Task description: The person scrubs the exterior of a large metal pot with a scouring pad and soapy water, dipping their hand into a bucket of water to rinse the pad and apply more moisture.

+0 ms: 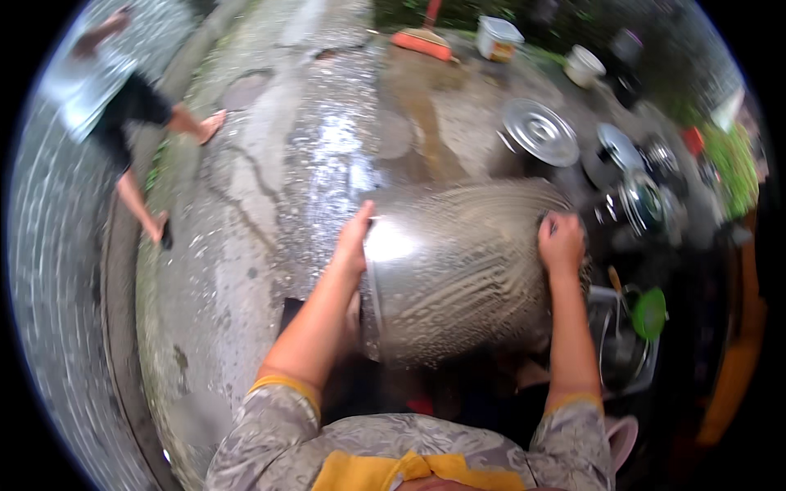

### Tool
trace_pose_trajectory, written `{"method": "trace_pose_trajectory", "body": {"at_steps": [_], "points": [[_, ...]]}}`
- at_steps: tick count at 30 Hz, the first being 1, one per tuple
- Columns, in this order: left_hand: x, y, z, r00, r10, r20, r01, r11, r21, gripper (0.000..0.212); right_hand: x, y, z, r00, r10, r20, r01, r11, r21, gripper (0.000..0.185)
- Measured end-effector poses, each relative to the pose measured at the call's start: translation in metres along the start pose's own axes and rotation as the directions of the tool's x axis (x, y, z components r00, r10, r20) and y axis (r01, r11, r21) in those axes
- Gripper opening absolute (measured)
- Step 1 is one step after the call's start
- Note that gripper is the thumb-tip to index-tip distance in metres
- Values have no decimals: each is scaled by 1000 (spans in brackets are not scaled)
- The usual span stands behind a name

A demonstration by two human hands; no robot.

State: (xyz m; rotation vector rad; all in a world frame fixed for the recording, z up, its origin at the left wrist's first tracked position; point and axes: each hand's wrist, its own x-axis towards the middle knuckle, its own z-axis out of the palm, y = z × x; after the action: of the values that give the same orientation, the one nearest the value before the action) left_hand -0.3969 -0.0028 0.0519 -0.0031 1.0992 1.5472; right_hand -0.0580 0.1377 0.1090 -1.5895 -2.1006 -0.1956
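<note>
A large metal pot [466,270] lies on its side before me, its curved wall streaked with suds. My left hand [355,239] grips its rim at the left end, with the thumb up along the edge. At the opposite end, my right hand [562,240] presses against the soapy wall, fingers curled around a small dark scrubbing pad [553,226]. Most of that pad is hidden by the fingers, and blur hides its exact kind. The light glares off the pot wall close to my left hand.
Lidded metal pots [540,132] stand beyond my right hand. A green strainer [649,313] and a metal bowl [623,353] lie at right. A broom [424,43], a plastic tub [498,38] and a white bucket [583,65] are farther off. At left, a person [116,104] walks beside the wet concrete.
</note>
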Motion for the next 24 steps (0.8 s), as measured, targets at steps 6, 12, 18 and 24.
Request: {"method": "trace_pose_trajectory", "body": {"at_steps": [6, 12, 18, 24], "points": [[-14, -3, -13, 999, 10, -52, -10, 1000, -8, 53, -70, -97, -25, 893, -439, -98, 447, 838, 313, 22], [-30, -7, 15, 994, -30, 105, 37, 997, -64, 56, 25, 91, -6, 947, 290, 140, -253, 939, -233, 42], [-27, 0, 7, 985, -43, 169, 80, 973, -217, 62, 38, -150, 22, 777, -189, 601, 160, 982, 102, 41], [1, -4, 5, 990, -55, 131, 88, 962, -257, 57, -36, -270, 9, 799, -495, 343, 417, 866, 276, 30]]}}
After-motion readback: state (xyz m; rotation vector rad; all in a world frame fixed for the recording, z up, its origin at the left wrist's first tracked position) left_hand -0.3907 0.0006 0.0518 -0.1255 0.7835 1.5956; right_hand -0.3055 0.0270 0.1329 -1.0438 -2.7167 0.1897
